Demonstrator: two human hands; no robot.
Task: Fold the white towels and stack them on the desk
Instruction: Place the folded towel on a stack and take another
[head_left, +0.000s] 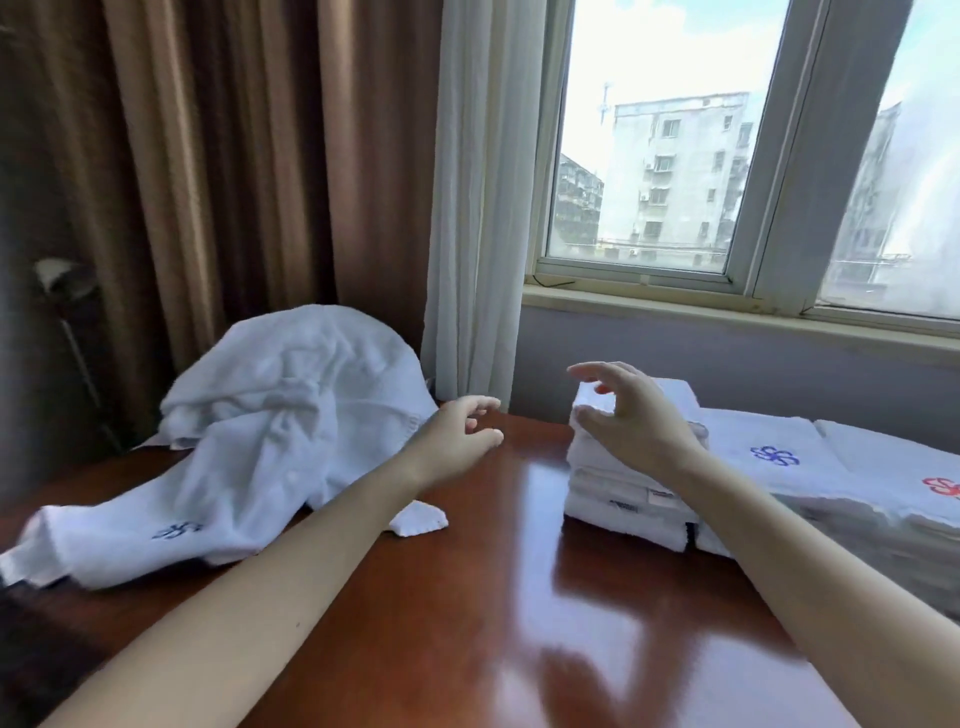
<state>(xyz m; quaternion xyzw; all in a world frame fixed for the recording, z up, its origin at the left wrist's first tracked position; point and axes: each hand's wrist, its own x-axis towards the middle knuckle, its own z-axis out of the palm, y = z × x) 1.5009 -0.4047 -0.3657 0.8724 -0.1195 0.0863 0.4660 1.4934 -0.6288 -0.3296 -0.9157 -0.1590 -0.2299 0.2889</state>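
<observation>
Where right hand (639, 421) hovers, towel stack (618, 499) part-hidden

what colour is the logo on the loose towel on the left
Blue. The logo on the loose towel shows best in the head view.

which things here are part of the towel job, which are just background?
Job:
unfolded towel heap
folded stack
flat logo towels
desk
left hand and right hand, both empty

Background:
brown curtain
sheer curtain
window
lamp
</observation>
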